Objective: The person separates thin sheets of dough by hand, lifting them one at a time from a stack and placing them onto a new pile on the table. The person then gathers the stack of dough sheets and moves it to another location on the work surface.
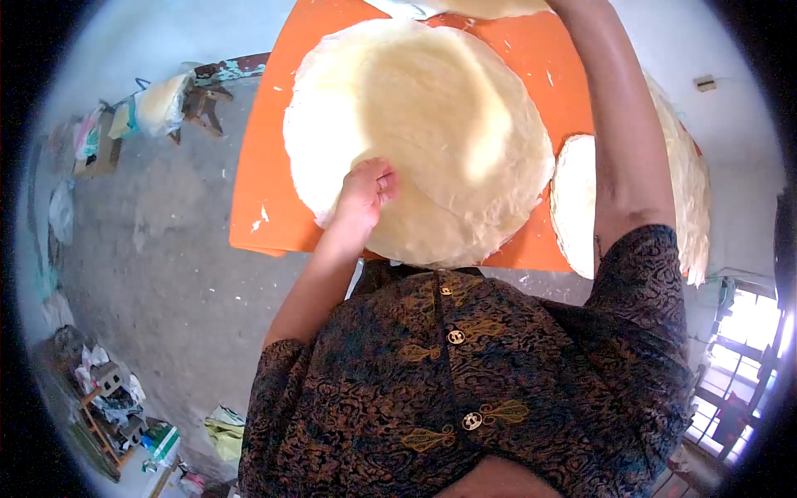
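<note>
Round sheet (465, 212): flat on the orange counter (270, 187), near rim at the counter's front edge, dark shadow across the middle.
Left hand (369, 192): over the sheet's left part, fingers curled and close together; pinch or mere touch, cannot tell.
Left forearm (320, 270): angled forward and inward from the rolled-out elbow.
Right arm (618, 124): stretched far forward past the sheet's right side, hand out of view, grip impossible to tell.
Pale stack (685, 187): to the right, partly hidden behind the right arm.
Top edge: another pale sheet (490, 7), cut off.
</note>
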Tool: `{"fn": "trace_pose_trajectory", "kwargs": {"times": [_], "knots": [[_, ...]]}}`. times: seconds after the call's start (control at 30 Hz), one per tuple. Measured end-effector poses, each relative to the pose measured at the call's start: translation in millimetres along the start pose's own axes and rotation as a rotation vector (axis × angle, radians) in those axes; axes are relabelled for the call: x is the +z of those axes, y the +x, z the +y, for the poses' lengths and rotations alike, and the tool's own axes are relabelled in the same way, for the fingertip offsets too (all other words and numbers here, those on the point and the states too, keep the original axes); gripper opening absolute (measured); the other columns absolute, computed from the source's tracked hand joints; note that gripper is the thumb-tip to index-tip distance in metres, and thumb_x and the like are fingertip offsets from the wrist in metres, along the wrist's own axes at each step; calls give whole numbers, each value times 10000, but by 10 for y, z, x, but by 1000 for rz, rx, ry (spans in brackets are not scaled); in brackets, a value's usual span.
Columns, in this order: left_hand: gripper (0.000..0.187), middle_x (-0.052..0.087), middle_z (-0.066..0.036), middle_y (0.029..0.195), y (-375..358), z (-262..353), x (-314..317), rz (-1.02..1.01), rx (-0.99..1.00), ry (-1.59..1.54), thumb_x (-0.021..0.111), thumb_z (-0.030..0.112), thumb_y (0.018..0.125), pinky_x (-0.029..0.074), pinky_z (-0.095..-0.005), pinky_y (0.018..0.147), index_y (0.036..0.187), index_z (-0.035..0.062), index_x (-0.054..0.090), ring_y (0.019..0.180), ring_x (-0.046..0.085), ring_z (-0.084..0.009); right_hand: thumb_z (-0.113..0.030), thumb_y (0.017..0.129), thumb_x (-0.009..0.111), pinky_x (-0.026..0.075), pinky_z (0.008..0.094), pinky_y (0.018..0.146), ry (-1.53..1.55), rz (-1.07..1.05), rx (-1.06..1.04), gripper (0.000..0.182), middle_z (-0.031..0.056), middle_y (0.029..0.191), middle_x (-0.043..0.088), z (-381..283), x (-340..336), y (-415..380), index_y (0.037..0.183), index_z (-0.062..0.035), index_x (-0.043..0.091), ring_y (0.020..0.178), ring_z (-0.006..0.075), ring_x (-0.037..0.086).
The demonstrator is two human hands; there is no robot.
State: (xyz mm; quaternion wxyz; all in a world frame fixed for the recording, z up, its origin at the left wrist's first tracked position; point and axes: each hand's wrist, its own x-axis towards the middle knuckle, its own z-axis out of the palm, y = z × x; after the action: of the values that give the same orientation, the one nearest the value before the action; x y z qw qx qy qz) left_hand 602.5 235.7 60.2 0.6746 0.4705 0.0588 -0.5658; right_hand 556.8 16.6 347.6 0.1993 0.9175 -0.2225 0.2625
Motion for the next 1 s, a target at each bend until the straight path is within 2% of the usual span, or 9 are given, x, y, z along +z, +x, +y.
{"fn": "trace_pose_trajectory", "kwargs": {"times": [0.07, 0.1, 0.17, 0.3, 0.33, 0.47, 0.6, 0.7, 1.0], "knots": [[106, 545, -33, 776, 22, -61, 104, 14, 7, 44, 527, 124, 809, 440, -290, 586, 890, 59, 504, 674, 530, -154, -124, 728, 497, 474, 414, 649, -81, 10, -36, 140, 182, 767, 607, 8, -28, -332, 771, -52, 609, 730, 342, 590], [101, 540, -33, 769, 5, -76, 167, 36, -1, 41, 526, 113, 808, 435, -282, 576, 887, 54, 501, 668, 525, -148, -100, 741, 516, 453, 366, 599, 173, -7, 32, 100, 128, 717, 597, 81, 245, -565, 765, -48, 597, 683, 260, 580], [92, 530, -33, 754, -33, -94, 291, 79, -18, 42, 524, 90, 807, 425, -265, 555, 880, 44, 493, 654, 517, -135, -25, 715, 495, 443, 317, 525, -180, -40, -242, 94, 53, 684, 558, 15, 586, -1168, 784, -77, 533, 645, 194, 571], [56, 523, -47, 724, 153, -261, 218, -16, 67, 25, 498, 37, 813, 416, -263, 519, 866, 34, 480, 606, 509, -139, -79, 773, 459, 491, 391, 590, 129, -637, -38, 101, 100, 845, 608, -307, 1576, -2313, 806, -74, 554, 787, 248, 608], [47, 522, -54, 717, 111, -203, 322, 29, 70, 24, 489, 24, 815, 413, -261, 509, 861, 32, 477, 593, 509, -145, -83, 774, 458, 494, 384, 639, 238, -642, 46, 115, 97, 874, 597, -386, 1761, -2510, 824, -77, 562, 815, 254, 599], [90, 520, -101, 743, 309, -86, 318, 23, 143, -86, 414, 51, 859, 456, -288, 589, 870, -9, 479, 627, 504, -182, -83, 761, 482, 493, 381, 677, 323, -554, 145, 127, 100, 867, 585, -446, 1591, -2424, 848, -85, 575, 832, 269, 591], [84, 507, -104, 687, 466, 217, 369, 174, 236, -95, 434, -46, 812, 436, -277, 489, 863, 20, 448, 565, 507, -168, -83, 747, 502, 493, 379, 682, 363, -618, 185, 142, 108, 871, 588, -536, 1549, -2076, 864, -80, 582, 849, 274, 587], [99, 513, -113, 681, 731, 282, 291, 195, 183, -5, 442, -44, 798, 418, -270, 449, 889, -8, 446, 524, 501, -169, -83, 748, 453, 478, 401, 650, 432, -594, 241, 126, 105, 827, 588, -794, 1708, -2025, 789, -77, 571, 800, 281, 584], [112, 530, -76, 634, 812, 608, 379, 204, -13, 411, 501, 36, 805, 337, -237, 381, 888, -36, 525, 454, 467, -127, -203, 792, 453, 460, 406, 737, 631, -691, 475, 209, 126, 899, 605, -723, 1721, -1965, 872, -82, 602, 880, 298, 575]]}}
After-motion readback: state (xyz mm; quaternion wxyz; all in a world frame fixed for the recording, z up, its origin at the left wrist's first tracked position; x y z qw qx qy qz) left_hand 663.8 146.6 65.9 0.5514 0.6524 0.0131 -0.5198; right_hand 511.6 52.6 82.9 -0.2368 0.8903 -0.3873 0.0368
